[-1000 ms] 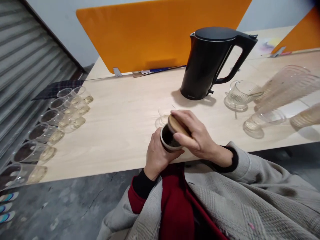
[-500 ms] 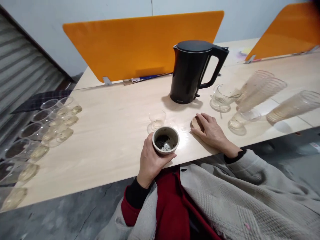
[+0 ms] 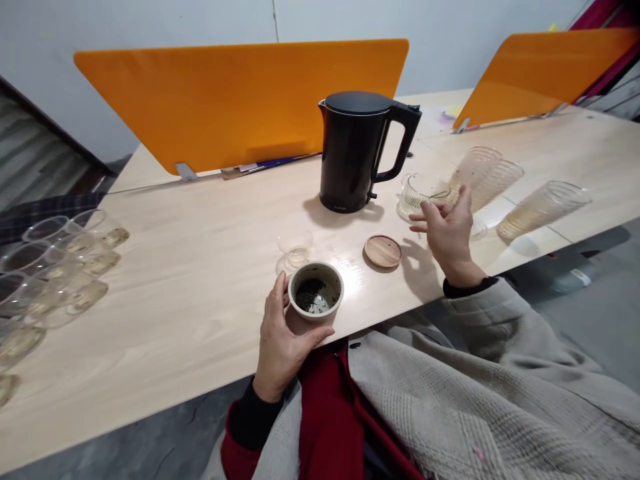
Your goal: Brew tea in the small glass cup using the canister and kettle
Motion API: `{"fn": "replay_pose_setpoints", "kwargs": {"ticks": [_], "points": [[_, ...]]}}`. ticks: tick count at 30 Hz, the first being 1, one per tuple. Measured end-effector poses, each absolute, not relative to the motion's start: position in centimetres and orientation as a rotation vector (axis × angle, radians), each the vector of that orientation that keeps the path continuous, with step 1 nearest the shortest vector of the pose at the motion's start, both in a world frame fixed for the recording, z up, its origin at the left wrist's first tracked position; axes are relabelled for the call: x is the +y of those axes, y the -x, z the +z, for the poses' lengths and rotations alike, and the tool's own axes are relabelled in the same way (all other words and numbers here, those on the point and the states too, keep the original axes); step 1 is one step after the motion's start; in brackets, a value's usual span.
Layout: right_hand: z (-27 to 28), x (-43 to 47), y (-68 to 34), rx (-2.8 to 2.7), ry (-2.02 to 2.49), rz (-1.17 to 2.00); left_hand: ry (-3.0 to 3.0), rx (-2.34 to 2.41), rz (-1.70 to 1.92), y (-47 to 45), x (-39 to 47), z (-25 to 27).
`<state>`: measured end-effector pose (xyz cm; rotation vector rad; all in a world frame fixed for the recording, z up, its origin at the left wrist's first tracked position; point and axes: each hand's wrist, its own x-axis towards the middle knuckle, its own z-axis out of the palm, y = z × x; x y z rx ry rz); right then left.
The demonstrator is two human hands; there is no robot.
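My left hand (image 3: 284, 340) is wrapped round a pale ceramic cup (image 3: 320, 320) near the table's front edge. Dark, wet tea leaves (image 3: 311, 293) lie at the bottom inside it. My right hand (image 3: 450, 233) is raised in the air with its fingers apart and nothing in it. It overlaps a clear glass pitcher (image 3: 423, 190) from this viewpoint; I cannot tell whether they touch. A round wooden lid or coaster (image 3: 383, 252) lies flat between my hands. Just behind the ceramic cup stands a small clear cup (image 3: 296, 248).
A black electric kettle (image 3: 353, 153) stands in front of an orange divider (image 3: 240, 100). Several clear cups with a little pale liquid (image 3: 95, 257) crowd the left side. Ribbed stacks of clear cups (image 3: 543, 208) lean at the right, with a second orange divider (image 3: 540, 73) beyond.
My right hand has let go of the round wooden piece, leaving it on the table, and has risen to the right towards the glass pitcher. My left hand still holds the cup.
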<state>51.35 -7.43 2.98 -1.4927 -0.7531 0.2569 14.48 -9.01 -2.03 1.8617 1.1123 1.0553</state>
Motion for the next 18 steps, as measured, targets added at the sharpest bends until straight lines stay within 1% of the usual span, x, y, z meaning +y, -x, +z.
{"fn": "replay_pose_setpoints", "kwargs": {"ticks": [7,12,15,18], "points": [[2.1,-3.4,-53.3,-0.594,1.479,0.288,-1.826,1.042,1.045,-14.2,-9.0,-2.0],[3.2,-2.5,-52.9,-0.555,1.463,0.260,-1.874,1.029,1.072,-14.2,-8.9,-2.0],[4.5,-3.6,-52.0,-0.532,1.419,0.183,-1.886,1.014,1.068,-14.0,-9.0,-1.8],[5.9,-6.2,-51.0,-0.624,1.284,0.023,-1.910,1.015,1.075,-13.4,-9.1,-1.7]]}}
